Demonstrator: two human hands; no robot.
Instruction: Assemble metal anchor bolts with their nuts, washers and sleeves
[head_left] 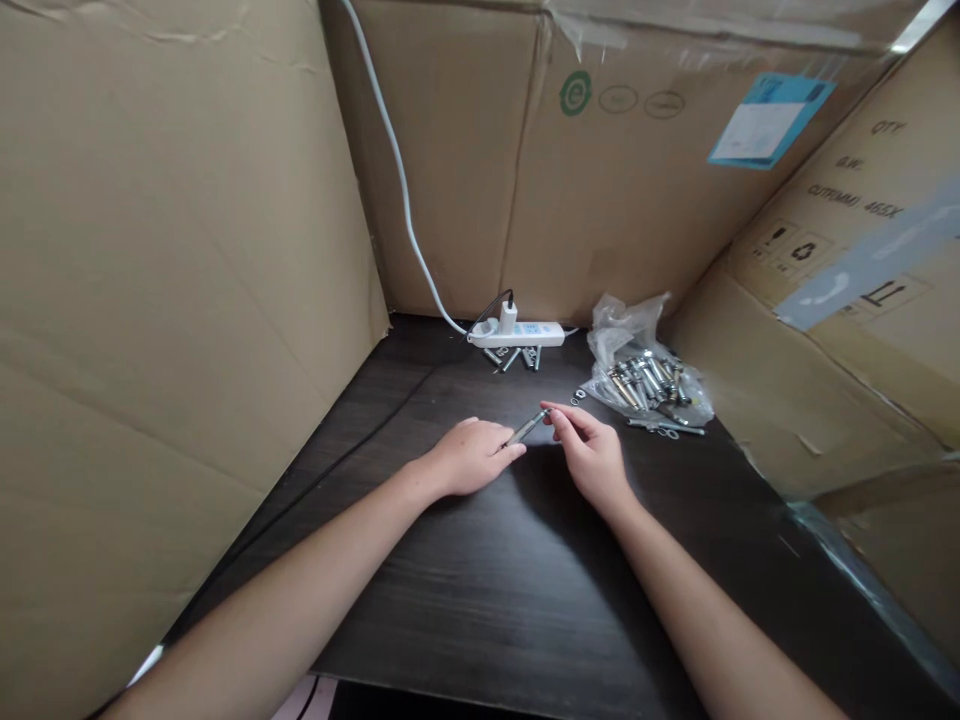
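Over the middle of the dark table, my left hand (pixel 477 455) is closed on a metal bolt (pixel 527 428) that slants up to the right. At the bolt's upper end, the thumb and fingers of my right hand (pixel 589 450) are pinched together; whether they hold a small part there is too small to tell. Just beyond my right hand lie a nut (pixel 580 394) and a small ring. A clear plastic bag (pixel 619 335) with several bolts sits at the right, and a long bolt (pixel 682 428) and washers lie in front of it.
Several bolts (pixel 512 360) lie before a white power strip (pixel 551 334) at the back, with a plug in it. A black cable (pixel 360 445) crosses the left side of the table (pixel 480 600). Cardboard walls (pixel 450 200) enclose the left, back and right.
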